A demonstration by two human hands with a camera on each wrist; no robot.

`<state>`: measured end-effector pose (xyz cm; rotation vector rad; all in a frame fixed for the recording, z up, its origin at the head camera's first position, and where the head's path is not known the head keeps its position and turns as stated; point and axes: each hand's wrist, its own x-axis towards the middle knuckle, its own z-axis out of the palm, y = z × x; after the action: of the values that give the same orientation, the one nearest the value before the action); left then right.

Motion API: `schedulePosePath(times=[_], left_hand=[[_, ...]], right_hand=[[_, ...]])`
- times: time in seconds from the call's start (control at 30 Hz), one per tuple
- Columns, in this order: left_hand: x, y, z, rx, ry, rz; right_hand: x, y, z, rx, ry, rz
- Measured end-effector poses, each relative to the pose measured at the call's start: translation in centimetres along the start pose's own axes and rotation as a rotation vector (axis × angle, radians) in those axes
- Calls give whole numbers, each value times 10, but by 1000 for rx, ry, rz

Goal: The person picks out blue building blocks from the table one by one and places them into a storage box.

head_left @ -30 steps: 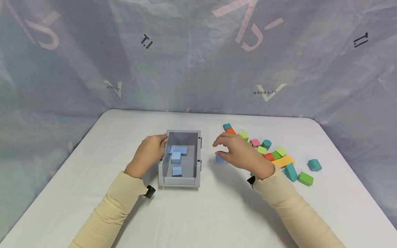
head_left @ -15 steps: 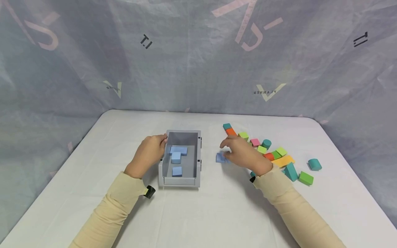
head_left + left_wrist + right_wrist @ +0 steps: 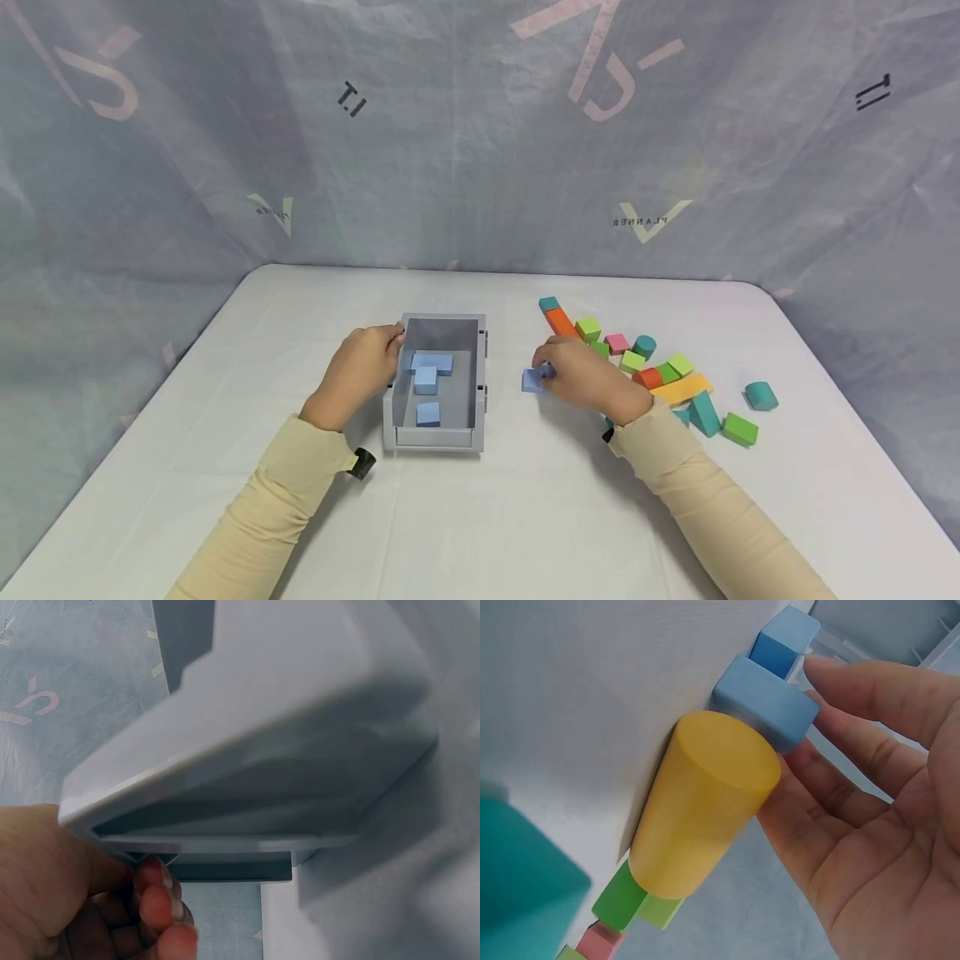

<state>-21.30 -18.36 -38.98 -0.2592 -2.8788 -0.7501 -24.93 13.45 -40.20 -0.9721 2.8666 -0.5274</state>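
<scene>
My left hand (image 3: 356, 375) grips the left rim of a grey plastic bin (image 3: 437, 438). In the left wrist view its fingers (image 3: 157, 904) curl at the bin's edge (image 3: 225, 727). Several light blue blocks lie inside the bin, among them a cube (image 3: 426, 381). To the right of the bin, my right hand (image 3: 588, 375) pinches a blue block (image 3: 769, 701) between thumb and fingers. Another blue block (image 3: 532, 381) lies on the table just left of those fingertips. A yellow cylinder (image 3: 705, 802) stands beside the pinched block in the right wrist view; the hand hides it from the head view.
Loose coloured blocks spread right of and behind my right hand: an orange bar (image 3: 561, 323), a yellow-orange piece (image 3: 684, 389), a teal triangle (image 3: 703, 414), a green block (image 3: 740, 429) and a teal rounded block (image 3: 761, 396). A grey cloth backdrop (image 3: 465, 167) rises behind the white table (image 3: 480, 525).
My right hand has drawn slightly right and down, and its fingers have closed on a blue block, uncovering the blue block beside it. The left hand and bin have stayed in place.
</scene>
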Motion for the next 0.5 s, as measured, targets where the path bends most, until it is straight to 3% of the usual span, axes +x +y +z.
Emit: schedulePosePath(times=[0.5], left_hand=[[0, 0, -1, -8, -3, 5]], right_hand=[[-1, 1, 0, 5, -29, 53]])
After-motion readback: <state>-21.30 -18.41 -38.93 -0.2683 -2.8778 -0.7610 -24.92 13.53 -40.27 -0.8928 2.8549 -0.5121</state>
